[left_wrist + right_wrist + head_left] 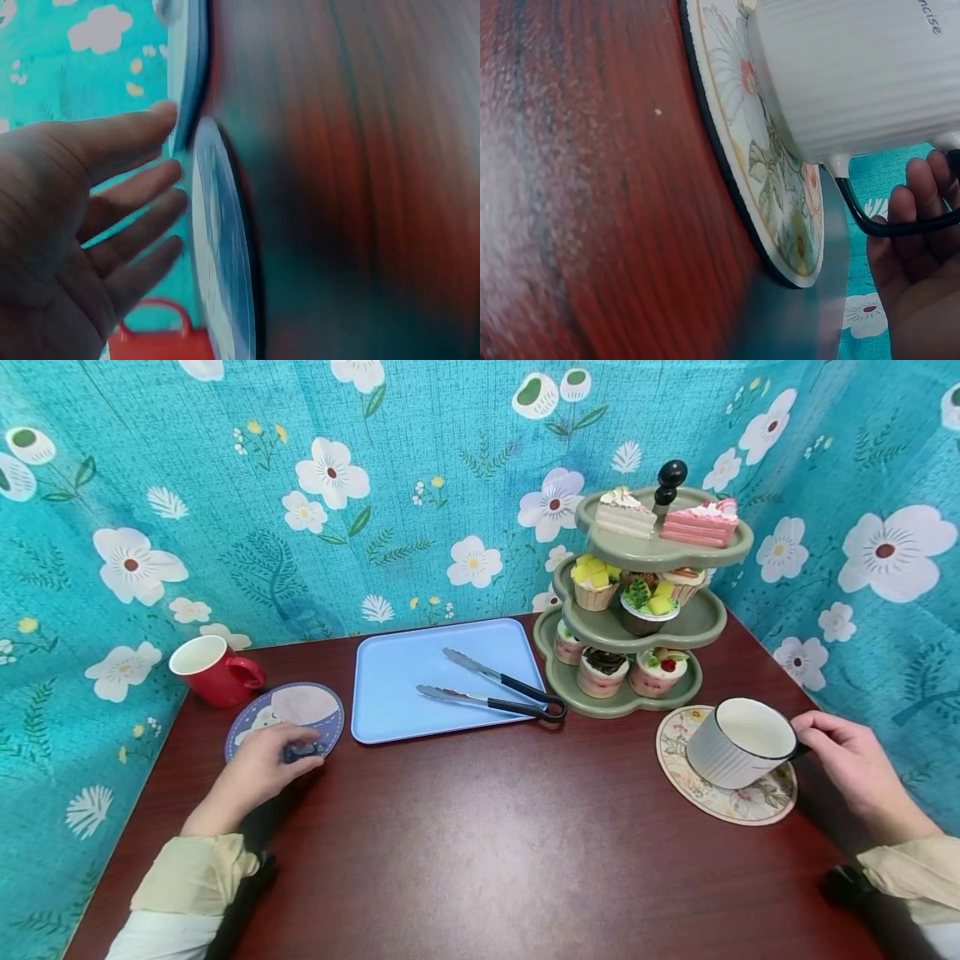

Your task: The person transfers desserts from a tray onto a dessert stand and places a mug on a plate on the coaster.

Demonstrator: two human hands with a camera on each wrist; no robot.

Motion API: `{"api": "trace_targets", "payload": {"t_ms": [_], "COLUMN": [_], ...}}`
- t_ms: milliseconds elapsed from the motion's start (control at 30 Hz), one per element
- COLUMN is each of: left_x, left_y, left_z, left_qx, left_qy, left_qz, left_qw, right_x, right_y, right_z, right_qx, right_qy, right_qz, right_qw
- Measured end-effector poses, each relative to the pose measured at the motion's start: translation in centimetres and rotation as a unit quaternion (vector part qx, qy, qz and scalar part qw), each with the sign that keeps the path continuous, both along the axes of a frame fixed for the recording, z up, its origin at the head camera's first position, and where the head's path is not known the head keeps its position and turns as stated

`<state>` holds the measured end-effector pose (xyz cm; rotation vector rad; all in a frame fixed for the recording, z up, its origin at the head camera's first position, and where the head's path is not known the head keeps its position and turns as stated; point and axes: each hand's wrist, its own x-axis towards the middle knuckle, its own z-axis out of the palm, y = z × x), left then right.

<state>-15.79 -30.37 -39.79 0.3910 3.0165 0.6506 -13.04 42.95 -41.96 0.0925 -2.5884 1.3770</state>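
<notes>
My left hand (pixel 272 760) hovers over a round purple coaster (pixel 330 702) with a pale cartoon animal on it. Its fingers are slightly bent, and in the left wrist view they hold nothing. On the right, a white ribbed mug (pixel 731 756) with a black rim sits on a round floral coaster (pixel 686 781). My right hand (pixel 851 764) holds the mug's black handle (pixel 889 229); in the right wrist view the fingers lie behind the handle loop, and the thumb is hard to make out. A red mug (pixel 217 672) stands just beyond the purple coaster.
A light blue tray (pixel 390 693) at the back carries metal tongs (pixel 517 702) with black handles. Beside it rises a green three-tier stand (pixel 630 631) with cake slices, cupcakes and dessert cups. Floral cloth (pixel 420 485) borders the dark wooden table (pixel 480 843).
</notes>
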Motion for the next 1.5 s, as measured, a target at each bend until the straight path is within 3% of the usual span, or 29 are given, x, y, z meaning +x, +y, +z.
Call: {"api": "trace_targets", "payload": {"t_ms": [167,400,733,867,1100,1300,1500], "left_x": [1.1,1.4,1.3,1.3,1.2,2.0,3.2], "left_y": [-2.1,-3.2,-2.5,-1.8,-2.0,-2.0,-0.5], "left_z": [0.0,0.0,0.4,0.3,-0.1,0.1,1.0], "left_qx": [-0.069,-0.109,-0.172,-0.194,-0.192,-0.158,-0.113], "left_qy": [-0.011,0.007,0.009,0.032,0.064,0.043,-0.011], "left_qz": [0.026,0.014,-0.021,-0.038,-0.042,-0.053,-0.102], "left_qw": [0.9972,0.9939,0.9848,0.9798,0.9785,0.9852,0.9883], "right_x": [-0.1,-0.3,-0.4,-0.3,-0.3,-0.4,-0.5], "right_y": [-0.2,-0.1,-0.4,-0.1,0.4,0.4,0.3], "right_z": [0.4,1.3,1.9,1.9,1.6,1.5,1.5], "right_qx": [0.026,0.078,0.126,0.136,0.131,0.141,0.142], "right_qy": [-0.004,0.015,0.035,0.031,0.029,0.021,0.007], "right_qz": [-0.014,-0.011,-0.01,-0.007,-0.003,-0.006,-0.005], "right_qw": [0.9996,0.9968,0.9914,0.9902,0.9909,0.9898,0.9899]}}
